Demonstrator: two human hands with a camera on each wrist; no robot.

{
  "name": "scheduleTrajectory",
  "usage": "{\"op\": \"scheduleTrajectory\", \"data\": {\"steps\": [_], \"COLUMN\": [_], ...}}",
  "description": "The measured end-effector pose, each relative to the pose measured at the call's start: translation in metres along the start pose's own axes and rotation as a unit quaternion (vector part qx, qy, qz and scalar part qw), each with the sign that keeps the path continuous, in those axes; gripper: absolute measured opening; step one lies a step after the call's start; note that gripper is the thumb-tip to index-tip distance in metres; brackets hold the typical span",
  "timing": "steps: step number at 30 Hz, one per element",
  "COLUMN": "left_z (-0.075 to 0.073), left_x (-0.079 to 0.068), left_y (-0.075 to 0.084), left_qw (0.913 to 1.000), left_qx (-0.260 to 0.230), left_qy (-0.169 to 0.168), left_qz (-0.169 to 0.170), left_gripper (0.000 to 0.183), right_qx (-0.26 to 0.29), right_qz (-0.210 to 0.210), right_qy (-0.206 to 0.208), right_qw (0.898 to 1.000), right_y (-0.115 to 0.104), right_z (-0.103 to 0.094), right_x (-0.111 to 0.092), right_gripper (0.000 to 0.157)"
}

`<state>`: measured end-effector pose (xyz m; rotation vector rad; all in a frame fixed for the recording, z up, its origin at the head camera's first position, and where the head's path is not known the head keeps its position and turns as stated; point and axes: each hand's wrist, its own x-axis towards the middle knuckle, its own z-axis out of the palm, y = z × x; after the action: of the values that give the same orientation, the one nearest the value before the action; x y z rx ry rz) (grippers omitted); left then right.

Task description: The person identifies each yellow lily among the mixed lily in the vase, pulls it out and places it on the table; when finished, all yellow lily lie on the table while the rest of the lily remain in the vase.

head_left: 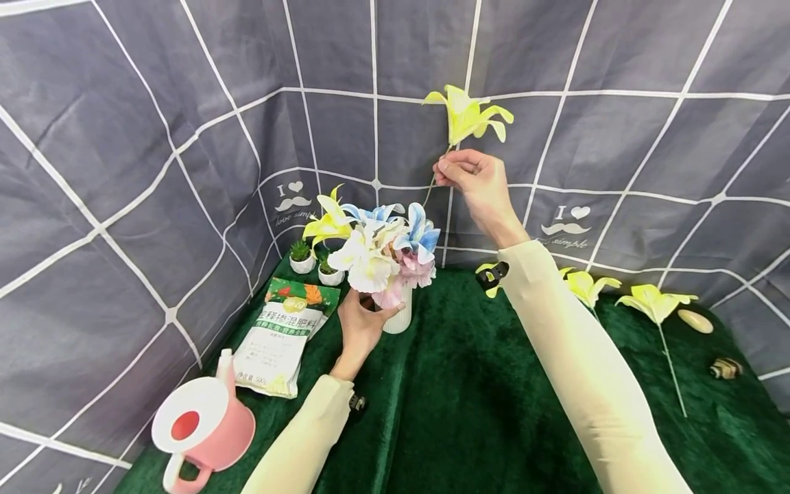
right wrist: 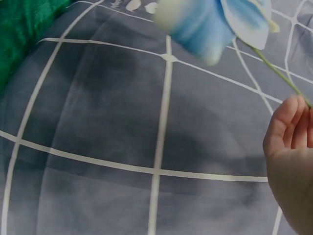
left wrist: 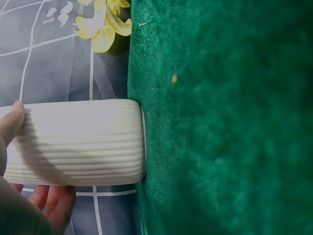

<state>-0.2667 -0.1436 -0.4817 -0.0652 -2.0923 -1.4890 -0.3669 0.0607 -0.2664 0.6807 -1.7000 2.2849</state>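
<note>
Closest to the head camera, two cream sleeves (head_left: 599, 391) are covering a person's arms. The left hand (head_left: 361, 322) is gripping a white vase (head_left: 400, 319), with the thumb on one side and fingers on the other. The vase is standing upright on a dark green cloth (head_left: 469, 391), and its sides are showing lots of little ridges. A bunch of flowers (head_left: 370, 264) is poking out of the top, with yellow, white, blue and pink ones. The right hand (head_left: 478, 182) is pinching the thin stem of a yellow flower (head_left: 461, 120) up above the bunch. The stem's bottom is hiding by the blue petals, so I cannot tell if it is inside the vase. To the left, two little potted plants (head_left: 301, 252) are sitting near a white and green bag (head_left: 274, 350). A pink watering can (head_left: 219, 439) is sitting closer than the bag. On the right, more yellow flowers (head_left: 655, 302) are lying near a smooth tan stone (head_left: 695, 320). A gray sheet (head_left: 420, 41) with white lines is hanging behind.
</note>
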Motion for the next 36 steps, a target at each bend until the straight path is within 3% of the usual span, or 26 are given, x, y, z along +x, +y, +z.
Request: {"op": "scheduleTrajectory", "data": {"steps": [7,19,24,29,36], "left_z": [0.003,0.005,0.004,0.004,0.001], "left_x": [-0.001,-0.004,-0.005,-0.003,0.000], "left_y": [0.000,-0.001,-0.001,-0.002,0.000], "left_qw": [0.9999,0.9999,0.9999,0.9998,0.9999], "left_qx": [0.013,-0.008,-0.003,0.007,0.008], "left_qy": [-0.001,-0.008,-0.006,-0.005,-0.002], "left_qz": [-0.002,-0.004,-0.010,-0.015,-0.014], "left_gripper": [0.068,0.067,0.066,0.067,0.065], "right_qx": [-0.018,0.058,0.117,0.177,0.200], "right_qz": [-0.030,-0.066,-0.093,-0.130,-0.180], "right_qy": [0.051,0.145,0.169,0.195,0.227], "right_qw": [0.998,0.986,0.974,0.956,0.936], "right_y": [-0.015,-0.039,-0.055,-0.077,-0.109], "right_z": [0.000,-0.023,-0.038,-0.053,-0.074], "right_x": [0.000,-0.003,-0.007,-0.014,-0.026], "right_gripper": [0.005,0.007,0.008,0.013,0.015]}}
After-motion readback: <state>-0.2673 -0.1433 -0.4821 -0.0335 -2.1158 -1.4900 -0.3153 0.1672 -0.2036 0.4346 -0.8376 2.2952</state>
